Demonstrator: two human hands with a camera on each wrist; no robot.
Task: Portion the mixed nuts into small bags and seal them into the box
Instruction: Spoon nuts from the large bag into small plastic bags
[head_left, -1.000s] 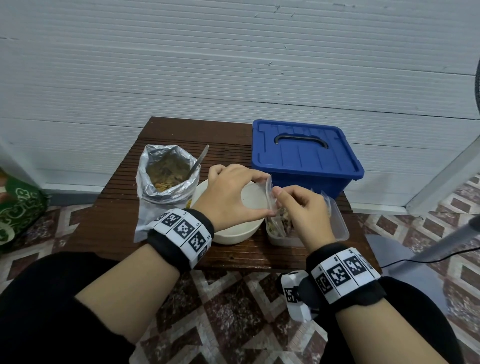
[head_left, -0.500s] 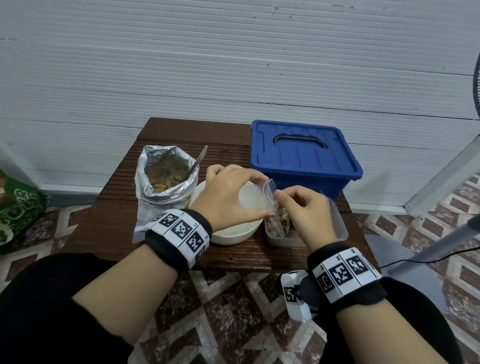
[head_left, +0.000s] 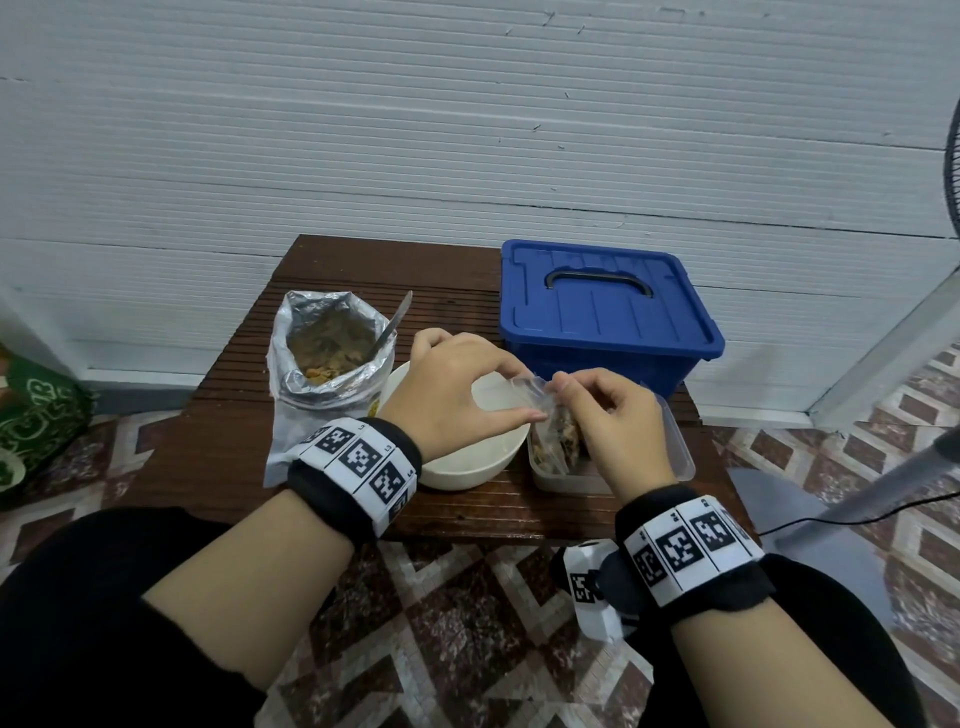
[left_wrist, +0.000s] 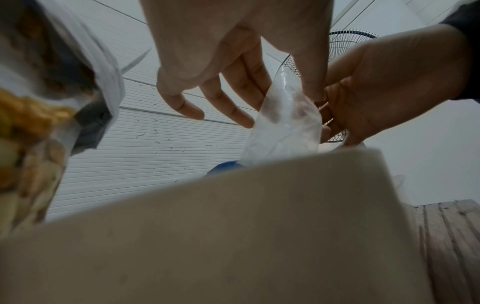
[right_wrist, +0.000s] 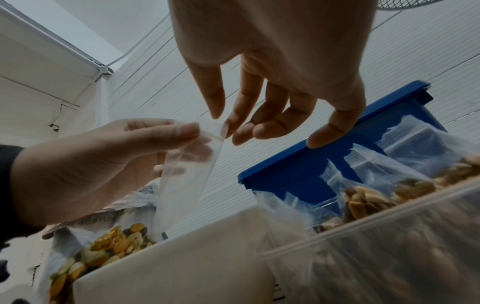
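A small clear zip bag (head_left: 532, 397) hangs upright over the right rim of the white bowl (head_left: 467, 462). My left hand (head_left: 527, 397) pinches its top edge from the left between thumb and forefinger. From the right, my right hand (head_left: 563, 395) pinches the same edge. In the wrist views the bag (left_wrist: 283, 123) (right_wrist: 187, 174) looks see-through, and I cannot tell if anything is in it. The open foil bag of mixed nuts (head_left: 332, 353) stands left of the bowl. The blue box (head_left: 602, 312) sits behind with its lid on.
A metal spoon (head_left: 395, 322) sticks out of the foil bag. A clear plastic container (head_left: 675, 447) right of the bowl holds several filled small bags (right_wrist: 363, 197). The things sit on a small dark slatted table (head_left: 218, 441). A fan stand (head_left: 883, 499) is at right.
Both hands keep their pinch on the bag's top edge. The right hand's fingers have shifted slightly toward the left hand; the bag stays over the bowl's rim.
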